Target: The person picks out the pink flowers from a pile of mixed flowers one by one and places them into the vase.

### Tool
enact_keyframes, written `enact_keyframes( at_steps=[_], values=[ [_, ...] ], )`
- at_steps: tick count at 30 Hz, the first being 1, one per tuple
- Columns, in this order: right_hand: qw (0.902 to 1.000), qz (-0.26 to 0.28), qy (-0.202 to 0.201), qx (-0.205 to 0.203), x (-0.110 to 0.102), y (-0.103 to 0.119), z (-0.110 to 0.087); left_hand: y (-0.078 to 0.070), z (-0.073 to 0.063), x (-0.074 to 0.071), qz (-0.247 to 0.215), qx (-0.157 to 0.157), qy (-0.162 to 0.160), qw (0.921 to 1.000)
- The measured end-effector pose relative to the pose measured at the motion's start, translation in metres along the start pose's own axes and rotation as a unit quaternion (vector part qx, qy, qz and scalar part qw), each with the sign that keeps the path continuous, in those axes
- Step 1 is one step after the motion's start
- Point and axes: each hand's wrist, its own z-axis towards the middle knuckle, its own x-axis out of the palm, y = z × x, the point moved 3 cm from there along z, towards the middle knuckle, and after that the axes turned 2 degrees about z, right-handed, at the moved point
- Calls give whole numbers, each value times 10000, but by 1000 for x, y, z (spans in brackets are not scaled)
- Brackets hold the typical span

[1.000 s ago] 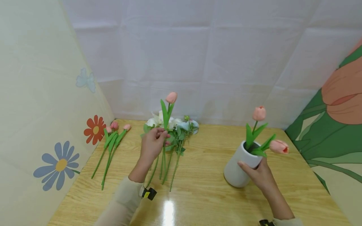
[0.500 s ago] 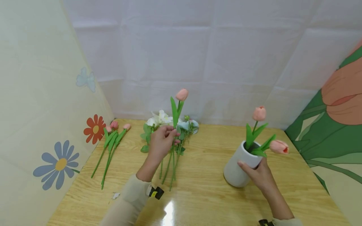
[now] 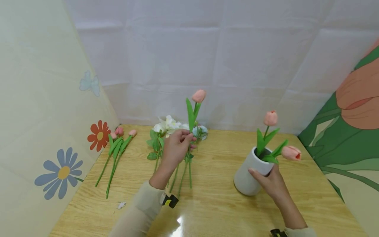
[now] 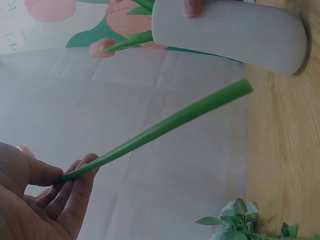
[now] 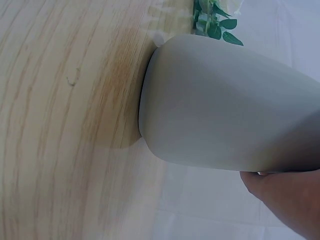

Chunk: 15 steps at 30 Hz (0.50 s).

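Between thumb and fingers my left hand [image 3: 176, 147] pinches the stem of a pink tulip [image 3: 198, 96], held upright above the table. In the left wrist view its green stem [image 4: 170, 123] slants toward the vase, its cut end free in the air. My right hand [image 3: 270, 184] grips a white vase [image 3: 250, 174] near the rim, thumb on the near side. Two pink tulips stand in the vase: one upright tulip [image 3: 270, 118] and one leaning tulip [image 3: 291, 153] over the right rim. In the right wrist view the vase [image 5: 215, 105] hides most of that hand.
Several pink tulips [image 3: 116, 148] lie on the wooden table [image 3: 213, 210] at the left. White flowers [image 3: 167, 124] and pale blue flowers [image 3: 201, 131] with long stems lie behind my left hand. A small white scrap [image 3: 121, 205] sits near the front left. Printed cloths enclose the table.
My left hand has moved to the right with the pink tulip, past the white flowers. The right hand and the vase have stayed in place.
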Motion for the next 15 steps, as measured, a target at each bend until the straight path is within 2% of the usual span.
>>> enact_keyframes(
  at_steps=[9, 15],
  values=[
    [9999, 5, -5, -119, 0, -2, 0, -13, 1, 14, -342, 178, 153, 9991],
    [9999, -127, -32, -88, 0, -1, -1, -21, 2, 23, -653, 118, 252, 9975]
  ],
)
